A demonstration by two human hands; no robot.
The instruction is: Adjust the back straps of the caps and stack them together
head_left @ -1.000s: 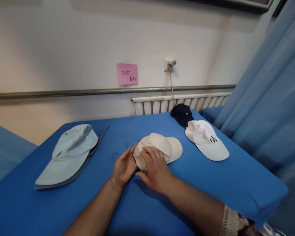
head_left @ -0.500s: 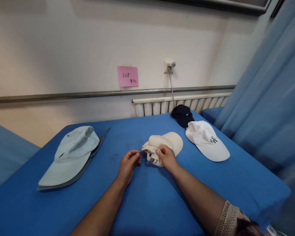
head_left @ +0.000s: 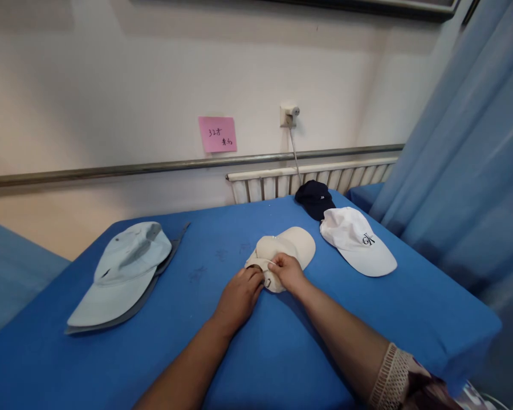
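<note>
A cream baseball cap (head_left: 301,242) lies in the middle of the blue-covered table (head_left: 239,364), its brim pointing away to the right and its back toward me. My right hand (head_left: 288,271) pinches the cap's back edge between thumb and fingers. My left hand (head_left: 240,293) is at the left side of the back opening, its fingers bent over the strap area and fingertips partly hidden. A small metal buckle (head_left: 268,282) shows on the strap between the two hands.
Left of my hands, a light blue cap (head_left: 123,267) rests on a darker grey one (head_left: 143,304). To the right lie a white cap (head_left: 357,242) with black letters and a navy cap (head_left: 314,198). Blue curtains (head_left: 461,159) hang at the right; a radiator (head_left: 256,188) stands behind.
My left hand has moved right onto the cap's back, palm turning down. The strap's back edge has turned, so a label that showed is hidden and the buckle shows. My right hand keeps its pinch.
</note>
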